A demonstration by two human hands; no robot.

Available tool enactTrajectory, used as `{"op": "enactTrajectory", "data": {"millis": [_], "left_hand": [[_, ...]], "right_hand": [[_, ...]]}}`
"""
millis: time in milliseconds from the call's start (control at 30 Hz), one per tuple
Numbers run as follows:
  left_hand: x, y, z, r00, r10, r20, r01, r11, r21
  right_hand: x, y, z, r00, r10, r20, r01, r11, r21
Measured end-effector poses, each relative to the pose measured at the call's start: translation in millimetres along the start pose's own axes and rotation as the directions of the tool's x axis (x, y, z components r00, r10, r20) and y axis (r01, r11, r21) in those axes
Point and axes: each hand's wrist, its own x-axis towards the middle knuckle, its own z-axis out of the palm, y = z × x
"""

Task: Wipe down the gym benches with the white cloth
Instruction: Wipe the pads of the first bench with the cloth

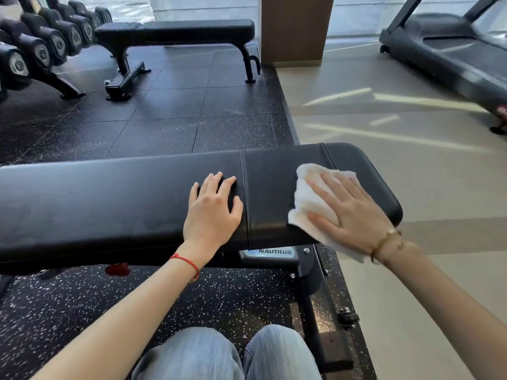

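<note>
Bright daylight, coming in thru the windows [192,6] at the back; they're blown out near white, no detail. Sun streaks lie across the pale floor [397,127] on the right, hard-edged, w/ glare. The black worktop [123,193] has a soft sheen along its top, and the far bench [175,28] shines too. Dark rubber mat [164,113] soaks up light, reflects a faint haze near the windows. Shadows under the worktop are deep, detail lost. Hands evenly lit; left hand [212,212] drops a small soft shadow on the pad. Wide-angle bend strong at edges: treadmill [452,50] leans, dumbbells [41,48] smear slightly. Centre sharp, corners softer.
</note>
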Motion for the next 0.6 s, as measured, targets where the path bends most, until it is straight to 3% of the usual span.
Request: {"op": "enactTrajectory", "data": {"millis": [200,333,467,600], "left_hand": [[0.5,1.0,-0.3,1.0,-0.001,0.023,0.001,1.0,0.017],[-0.2,-3.8,-0.3,0.999,0.017,0.031,-0.017,1.0,0.02],[1.5,-2.0,1.0,0.999,0.016,0.038,-0.017,0.999,0.034],[1.9,0.0,1.4,0.999,0.008,0.042,-0.009,1.0,0.029]], "right_hand": [[6.5,-58.5,21.0,0.993,-0.12,0.002,0.12,0.988,-0.1],[-7.1,-47.5,27.0,0.993,-0.101,-0.066,0.095,0.991,-0.095],[-30.2,-15.2,24.7,0.991,0.014,-0.135,-0.028,0.994,-0.103],[-0.1,-57.6,27.1,0.994,-0.074,-0.081,0.061,0.987,-0.15]]}}
